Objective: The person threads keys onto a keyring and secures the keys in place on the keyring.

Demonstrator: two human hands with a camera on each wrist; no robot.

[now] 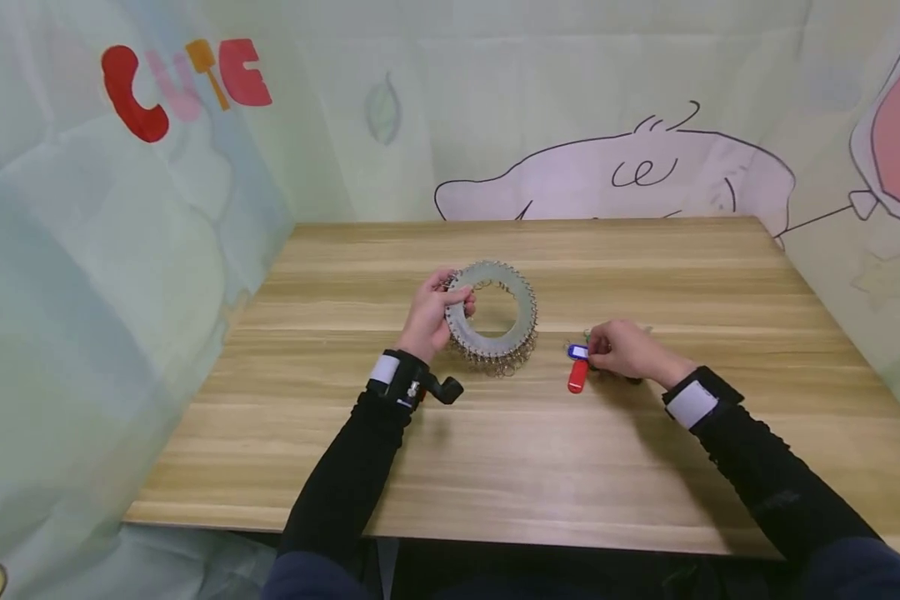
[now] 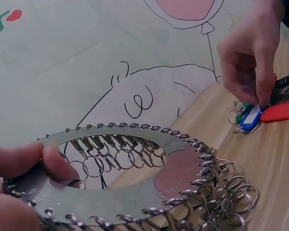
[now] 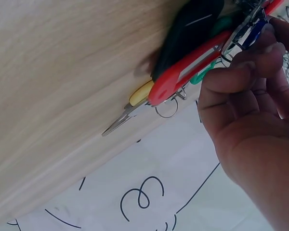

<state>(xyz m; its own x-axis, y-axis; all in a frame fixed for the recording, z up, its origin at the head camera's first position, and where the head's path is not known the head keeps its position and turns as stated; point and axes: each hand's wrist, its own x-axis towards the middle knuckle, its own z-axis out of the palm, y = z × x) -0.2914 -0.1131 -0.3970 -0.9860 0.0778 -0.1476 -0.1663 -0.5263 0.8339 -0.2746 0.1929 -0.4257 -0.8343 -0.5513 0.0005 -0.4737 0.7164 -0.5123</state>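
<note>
In the head view my left hand (image 1: 429, 315) grips the left side of a flat metal ring disc (image 1: 527, 310), thumb on its face. Small clasps with split rings (image 2: 238, 192) hang all round the disc's edge. To the right, my right hand (image 1: 633, 354) pinches a blue key tag (image 2: 250, 119) with a white label, close over the table. A red key tag (image 1: 577, 377) lies beside it. Under and about these fingers, in the right wrist view, are another red tag (image 3: 183, 72), a black fob (image 3: 188, 33), a green tag (image 3: 204, 72) and a yellow-headed key (image 3: 140, 94), partly hidden.
A wooden table (image 1: 307, 442) stretches under both hands, its front edge near the body. Behind and to the left hangs a printed cloth backdrop (image 1: 330, 100) with cartoon drawings. Black wrist straps (image 1: 405, 379) with camera mounts sit on both forearms.
</note>
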